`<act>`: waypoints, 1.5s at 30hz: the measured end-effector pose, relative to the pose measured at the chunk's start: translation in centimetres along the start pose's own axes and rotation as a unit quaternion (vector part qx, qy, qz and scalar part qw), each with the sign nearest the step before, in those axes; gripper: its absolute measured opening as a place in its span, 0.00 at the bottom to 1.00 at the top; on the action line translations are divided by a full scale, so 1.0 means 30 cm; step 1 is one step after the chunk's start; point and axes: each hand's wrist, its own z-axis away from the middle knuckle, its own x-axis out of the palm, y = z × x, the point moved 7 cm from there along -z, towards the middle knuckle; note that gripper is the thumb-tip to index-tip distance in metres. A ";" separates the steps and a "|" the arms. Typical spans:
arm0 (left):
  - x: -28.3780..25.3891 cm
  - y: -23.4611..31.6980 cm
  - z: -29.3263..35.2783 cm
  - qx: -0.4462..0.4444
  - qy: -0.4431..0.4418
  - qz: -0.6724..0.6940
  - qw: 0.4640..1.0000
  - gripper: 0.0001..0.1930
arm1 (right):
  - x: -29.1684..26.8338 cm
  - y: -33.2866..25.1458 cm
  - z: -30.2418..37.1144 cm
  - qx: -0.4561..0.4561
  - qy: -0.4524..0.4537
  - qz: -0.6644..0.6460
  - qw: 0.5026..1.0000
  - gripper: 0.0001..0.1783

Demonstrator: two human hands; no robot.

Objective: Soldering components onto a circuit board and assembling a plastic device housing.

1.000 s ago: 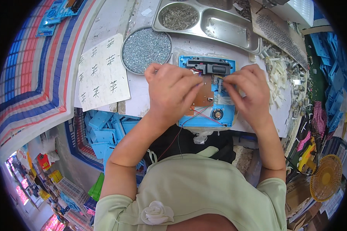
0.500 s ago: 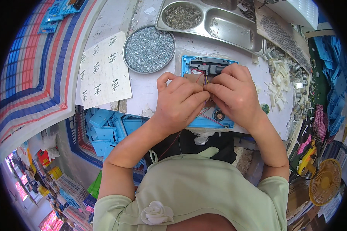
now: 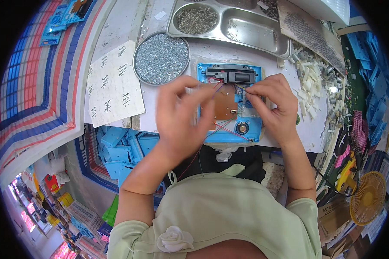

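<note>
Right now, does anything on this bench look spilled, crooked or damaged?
Nothing looks damaged. The white plastic pieces lie scattered loose beside the metal tray, while the screws stay inside the round dish. Both hands work on the blue housing.

The blue plastic housing (image 3: 229, 103) lies flat and open on the table; a brown circuit board (image 3: 224, 105) sits at its centre; a round speaker (image 3: 242, 127) at five o'clock; red wires (image 3: 222, 127) cross its lower part.

Counted on the worktop (image 3: 129, 26): two hands (image 3: 179, 116), one blue plastic housing (image 3: 251, 129), one brown circuit board (image 3: 224, 105), one round dish of screws (image 3: 161, 58), one steel compartment tray (image 3: 246, 32), one sheet of paper (image 3: 114, 88), and one yellow fan (image 3: 368, 203) off its edge.
</note>
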 end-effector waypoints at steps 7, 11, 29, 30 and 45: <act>0.220 0.011 -0.043 -0.051 -0.157 0.120 0.979 0.14 | -0.023 0.013 0.004 0.043 0.037 -0.079 0.995 0.09; 0.253 -0.033 -0.042 -0.105 -0.189 0.179 0.960 0.08 | -0.030 0.015 0.006 0.026 0.041 -0.046 0.998 0.09; 0.260 0.048 -0.050 0.091 -0.139 0.000 0.986 0.07 | -0.976 0.223 0.857 0.283 0.568 -0.115 0.764 0.12; 0.264 0.048 -0.052 0.085 -0.143 0.000 0.986 0.07 | -0.998 0.245 0.870 0.280 0.568 -0.116 0.765 0.12; 0.298 0.040 -0.069 0.080 -0.143 -0.032 0.986 0.06 | -1.127 0.067 0.977 0.327 0.534 0.130 0.769 0.22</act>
